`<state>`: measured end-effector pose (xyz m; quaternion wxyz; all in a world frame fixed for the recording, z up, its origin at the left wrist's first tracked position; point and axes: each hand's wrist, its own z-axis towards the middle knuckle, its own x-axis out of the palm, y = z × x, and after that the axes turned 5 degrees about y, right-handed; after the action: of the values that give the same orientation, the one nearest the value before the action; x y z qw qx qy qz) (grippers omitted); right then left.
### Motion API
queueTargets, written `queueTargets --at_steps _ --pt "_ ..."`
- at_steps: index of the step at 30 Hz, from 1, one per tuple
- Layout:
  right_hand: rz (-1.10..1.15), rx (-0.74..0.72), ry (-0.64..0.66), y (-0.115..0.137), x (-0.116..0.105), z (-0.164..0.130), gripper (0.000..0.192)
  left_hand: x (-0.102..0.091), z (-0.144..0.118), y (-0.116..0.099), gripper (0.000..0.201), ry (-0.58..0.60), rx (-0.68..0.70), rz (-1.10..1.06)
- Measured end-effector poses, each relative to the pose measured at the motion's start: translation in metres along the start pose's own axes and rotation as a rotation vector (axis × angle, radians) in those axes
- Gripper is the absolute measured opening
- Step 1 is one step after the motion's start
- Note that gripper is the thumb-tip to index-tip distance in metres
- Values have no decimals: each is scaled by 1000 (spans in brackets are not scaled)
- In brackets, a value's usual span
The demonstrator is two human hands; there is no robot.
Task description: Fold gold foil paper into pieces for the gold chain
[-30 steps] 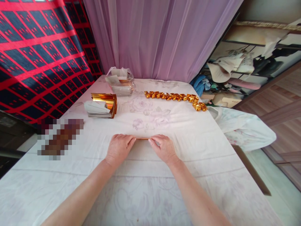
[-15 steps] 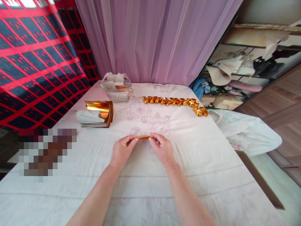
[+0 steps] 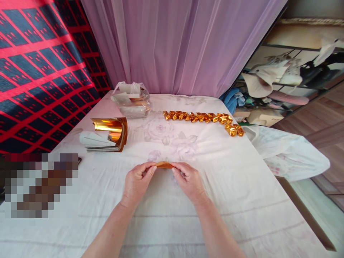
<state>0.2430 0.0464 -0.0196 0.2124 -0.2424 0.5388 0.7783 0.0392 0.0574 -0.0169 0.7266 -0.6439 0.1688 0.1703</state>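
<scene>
Between both hands, just above the floral sheet, is a narrow folded piece of gold foil paper [image 3: 164,165]. My left hand [image 3: 138,181] pinches its left end between thumb and fingers. The right end is pinched the same way by my right hand [image 3: 190,180]. Ahead and to the left lies a curved stack of gold foil paper [image 3: 107,125] with white backing. Folded shiny gold foil pieces [image 3: 193,116] stand in a row farther off, bending toward me at the right end.
A clear plastic bag [image 3: 131,102] holding more paper sits at the far left. The sheet-covered surface [image 3: 166,229] ends at a purple curtain [image 3: 166,46]. A shelf with shoes [image 3: 285,73] and a white cloth bundle [image 3: 295,154] are at the right. A blurred-out patch covers something at left.
The view has shifted slightly, so the hands and foil piece appear a little lower. A bit more of the foil piece's face shows. Both hands keep their pinch.
</scene>
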Motion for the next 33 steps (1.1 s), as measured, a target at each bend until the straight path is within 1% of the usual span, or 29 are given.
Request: queueTargets --at_steps 10,18,22,27,33 --pt "0 6 -50 0 1 -1 25 -1 -1 1 25 14 25 36" --pt "-45 4 -86 -3 5 -2 25 0 -3 1 24 28 21 126" --pt "-82 29 -77 -1 5 -3 24 1 -3 -1 25 19 2 132" --pt "-88 19 -67 1 6 -3 23 0 -3 -6 26 28 -4 125" --pt "-149 60 -131 3 12 -4 24 2 -2 -6 28 20 9 242"
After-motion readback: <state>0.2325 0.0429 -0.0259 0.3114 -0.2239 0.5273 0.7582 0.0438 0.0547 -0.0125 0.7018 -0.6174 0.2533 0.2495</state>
